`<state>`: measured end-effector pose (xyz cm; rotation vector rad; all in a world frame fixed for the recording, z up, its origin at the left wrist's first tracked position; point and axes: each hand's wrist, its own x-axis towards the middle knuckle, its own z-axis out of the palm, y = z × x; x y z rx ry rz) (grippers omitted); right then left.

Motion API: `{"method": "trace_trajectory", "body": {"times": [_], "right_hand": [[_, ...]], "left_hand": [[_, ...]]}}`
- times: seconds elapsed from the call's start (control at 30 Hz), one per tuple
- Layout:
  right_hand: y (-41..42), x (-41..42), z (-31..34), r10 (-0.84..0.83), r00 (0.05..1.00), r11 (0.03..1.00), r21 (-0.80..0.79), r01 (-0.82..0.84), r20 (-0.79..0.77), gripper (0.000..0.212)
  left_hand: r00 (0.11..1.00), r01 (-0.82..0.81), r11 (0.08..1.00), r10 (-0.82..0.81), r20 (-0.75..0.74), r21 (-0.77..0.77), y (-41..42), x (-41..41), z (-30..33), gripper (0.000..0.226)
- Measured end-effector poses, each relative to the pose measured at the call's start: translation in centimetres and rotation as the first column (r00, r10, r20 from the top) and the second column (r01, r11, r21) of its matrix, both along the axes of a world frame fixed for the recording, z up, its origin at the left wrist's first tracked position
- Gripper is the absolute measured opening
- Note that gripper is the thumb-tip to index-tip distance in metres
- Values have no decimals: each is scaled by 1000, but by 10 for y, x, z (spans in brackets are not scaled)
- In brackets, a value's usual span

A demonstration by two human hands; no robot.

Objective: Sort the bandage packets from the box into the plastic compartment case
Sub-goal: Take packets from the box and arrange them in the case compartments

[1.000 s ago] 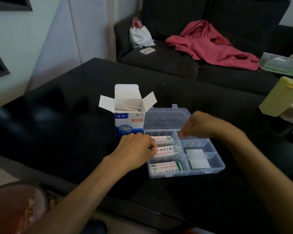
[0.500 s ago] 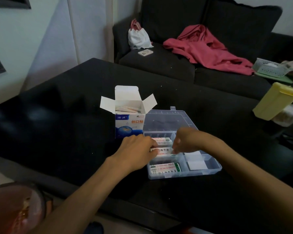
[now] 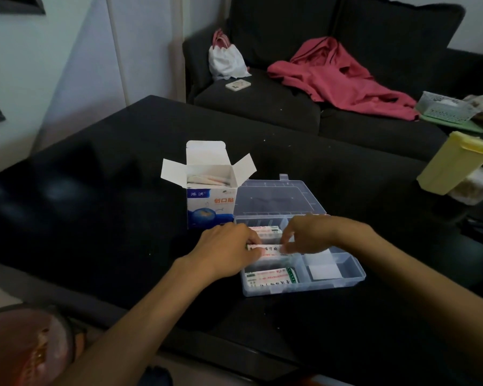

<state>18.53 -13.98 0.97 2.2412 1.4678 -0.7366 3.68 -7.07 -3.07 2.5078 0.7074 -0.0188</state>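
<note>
An open blue-and-white bandage box stands on the black table, with packets visible inside. Right of it lies a clear plastic compartment case, its lid folded back. Bandage packets lie in the far left compartment and the near left compartment. Over the middle left compartment, my left hand and my right hand pinch the two ends of a stack of bandage packets. A white pad lies in a right compartment.
A yellow plastic container stands at the table's right edge. Behind the table is a dark sofa with a white bag, a red garment, a small card and a white basket.
My right hand has moved left from the case's middle to the packets that my left hand holds; both hands now hold them over the middle left compartment.
</note>
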Motion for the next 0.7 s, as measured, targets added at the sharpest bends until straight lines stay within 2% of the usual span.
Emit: {"method": "trace_trajectory", "body": {"times": [0.07,0.17,0.27,0.33,0.43,0.5,0.6,0.7], "right_hand": [[-1,2,4,-9,996,1000,-24,7,-87,36],[2,5,7,-68,992,998,-8,67,-107,33],[10,7,11,-170,981,982,72,177,-92,13],[12,9,20,-270,945,961,6,276,-187,19],[5,10,34,-466,756,882,-172,438,-460,19],[-1,12,38,-547,616,829,-263,494,-566,18],[-5,10,38,-644,460,744,-360,563,-611,14],[-6,2,32,-684,403,707,-417,570,-608,14]], "left_hand": [[1000,6,1000,-6,-7,5,0,0,0,33],[1000,-1,1000,1,1,-6,0,0,1,31],[1000,-6,1000,6,3,-11,0,1,2,30],[1000,-7,1000,7,-3,6,1,2,3,30],[1000,-5,1000,6,-4,28,1,3,3,30],[1000,-3,999,4,-14,40,0,2,3,30],[1000,8,997,-6,-25,72,0,0,2,30],[1000,0,996,2,-19,94,-2,-1,1,32]]}}
